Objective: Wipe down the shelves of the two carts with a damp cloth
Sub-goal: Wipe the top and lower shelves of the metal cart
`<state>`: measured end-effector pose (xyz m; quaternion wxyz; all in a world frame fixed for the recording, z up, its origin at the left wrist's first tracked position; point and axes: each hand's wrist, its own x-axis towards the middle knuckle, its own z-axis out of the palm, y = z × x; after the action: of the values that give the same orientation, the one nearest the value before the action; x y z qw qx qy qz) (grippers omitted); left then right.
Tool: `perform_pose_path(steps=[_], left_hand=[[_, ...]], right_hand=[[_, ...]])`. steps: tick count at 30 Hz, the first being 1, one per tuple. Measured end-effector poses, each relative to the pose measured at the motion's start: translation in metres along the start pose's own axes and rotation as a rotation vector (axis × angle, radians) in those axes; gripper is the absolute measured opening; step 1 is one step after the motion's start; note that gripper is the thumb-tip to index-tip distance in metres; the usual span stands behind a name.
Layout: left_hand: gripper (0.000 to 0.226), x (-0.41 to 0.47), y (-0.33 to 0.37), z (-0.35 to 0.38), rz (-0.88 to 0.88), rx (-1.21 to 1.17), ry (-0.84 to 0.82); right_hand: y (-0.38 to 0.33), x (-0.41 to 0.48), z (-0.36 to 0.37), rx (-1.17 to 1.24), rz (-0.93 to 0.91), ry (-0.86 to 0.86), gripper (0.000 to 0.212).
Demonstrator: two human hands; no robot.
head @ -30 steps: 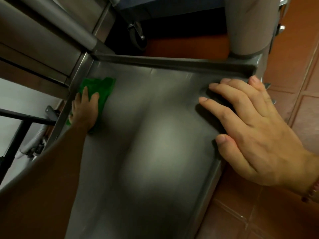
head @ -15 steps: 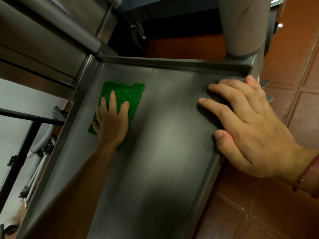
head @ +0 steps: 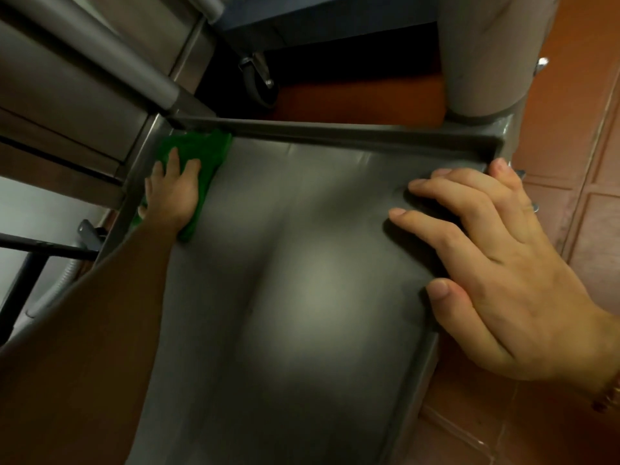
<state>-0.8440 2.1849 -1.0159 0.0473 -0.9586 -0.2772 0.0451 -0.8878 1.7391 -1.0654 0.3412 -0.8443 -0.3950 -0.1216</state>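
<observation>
Your left hand (head: pixel 171 193) pressed flat on the green cloth (head: pixel 204 149) in the shelf's (head: pixel 302 297) far left corner, against the rim below a grey tube (head: pixel 134 65). Your right hand (head: pixel 496 263) lay spread, gripping nothing, on the right rim near a post (head: pixel 486 55).

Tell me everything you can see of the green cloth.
The green cloth looks like soft fabric, rumpled, not flat. It lies in the far left corner of the steel shelf, touching both raised rims. The left hand presses it down with straight fingers, covering its middle; green shows past the fingertips and beside the wrist.
</observation>
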Motion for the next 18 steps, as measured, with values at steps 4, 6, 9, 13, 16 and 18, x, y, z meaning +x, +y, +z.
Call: perform_pose_path(steps=[4, 6, 9, 13, 16, 18], left_hand=[[0.049, 0.001, 0.006, 0.0, -0.027, 0.024, 0.006], [0.05, -0.01, 0.019, -0.004, -0.04, 0.014, 0.004], [0.063, -0.041, 0.052, -0.007, -0.077, -0.006, 0.023], [0.081, -0.099, 0.097, 0.002, -0.047, 0.016, 0.041], [0.069, -0.118, 0.115, -0.001, -0.098, -0.143, 0.045], [0.076, -0.114, 0.11, -0.003, -0.086, -0.126, 0.063]], right_hand=[[0.002, 0.0, 0.0, 0.001, 0.001, -0.001, 0.058], [0.001, 0.0, 0.0, -0.002, 0.0, -0.001, 0.058], [0.0, 0.0, 0.0, -0.001, 0.008, -0.004, 0.057], [-0.001, 0.002, -0.003, -0.002, 0.014, -0.021, 0.057], [0.0, 0.001, -0.004, 0.003, 0.01, -0.025, 0.056], [0.0, 0.002, -0.004, 0.007, 0.007, -0.027, 0.056]])
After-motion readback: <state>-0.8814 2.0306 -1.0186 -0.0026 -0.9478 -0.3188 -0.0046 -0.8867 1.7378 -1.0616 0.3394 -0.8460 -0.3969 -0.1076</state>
